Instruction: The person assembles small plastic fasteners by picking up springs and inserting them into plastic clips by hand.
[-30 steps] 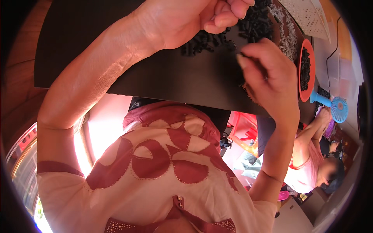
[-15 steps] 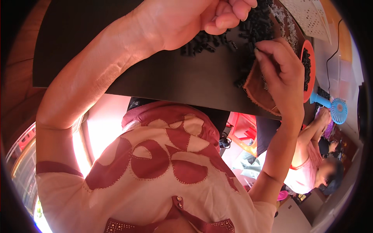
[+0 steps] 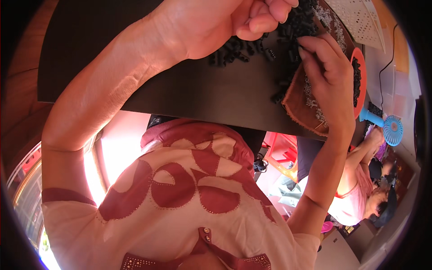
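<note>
My left hand (image 3: pixel 252 20) is over the dark table at the top edge, palm partly turned up and fingers curled. Its upper part is cut off, so anything it holds is hidden. Below its fingers lie small black ribbed cylinders (image 3: pixel 231 53); a denser pile of black cylinders (image 3: pixel 294 29) spreads to the right. My right hand (image 3: pixel 328 67) hovers over a brown cloth (image 3: pixel 299 108), thumb and forefinger brought together beside that pile. Whatever is in the pinch is too small to make out. Tiny silvery metal pieces (image 3: pixel 310 99) are strewn on the cloth, partly behind my right hand.
An orange-red bowl (image 3: pixel 360 105) of black pieces stands right of my right hand. Beyond it are a white perforated basket (image 3: pixel 360 22) and a blue hand fan (image 3: pixel 392 130). Another person (image 3: pixel 355 198) sits at the right. The table's near edge (image 3: pixel 202 119) runs before my lap.
My right hand has shifted slightly up and away, still pinched, uncovering more of the silvery pieces on the cloth. My left hand has barely moved.
</note>
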Motion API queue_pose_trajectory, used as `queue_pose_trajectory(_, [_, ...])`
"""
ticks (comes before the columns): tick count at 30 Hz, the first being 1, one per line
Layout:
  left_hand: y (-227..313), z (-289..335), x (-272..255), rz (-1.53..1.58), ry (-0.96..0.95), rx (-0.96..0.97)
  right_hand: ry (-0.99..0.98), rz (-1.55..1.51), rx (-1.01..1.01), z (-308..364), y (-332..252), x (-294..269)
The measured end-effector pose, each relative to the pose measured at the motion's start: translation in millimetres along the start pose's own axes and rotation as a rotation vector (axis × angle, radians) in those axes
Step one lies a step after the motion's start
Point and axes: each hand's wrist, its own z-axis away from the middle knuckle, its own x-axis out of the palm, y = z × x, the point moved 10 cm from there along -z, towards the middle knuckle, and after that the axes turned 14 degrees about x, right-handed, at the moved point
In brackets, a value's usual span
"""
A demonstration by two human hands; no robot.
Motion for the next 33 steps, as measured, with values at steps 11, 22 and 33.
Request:
queue_pose_trajectory(11, [16,5,7,-0.004,0.048,0.008,-0.013,0.222,-0.108,-10,-24,24])
queue_pose_trajectory(22, [4,9,6,-0.198,0.029,0.003,-0.021,-0.362,0.065,-9,-19,-13])
queue_pose_trajectory(33, [0,12,15,-0.259,-0.057,-0.022,-0.103,-0.971,0.201,-3,-23,-25])
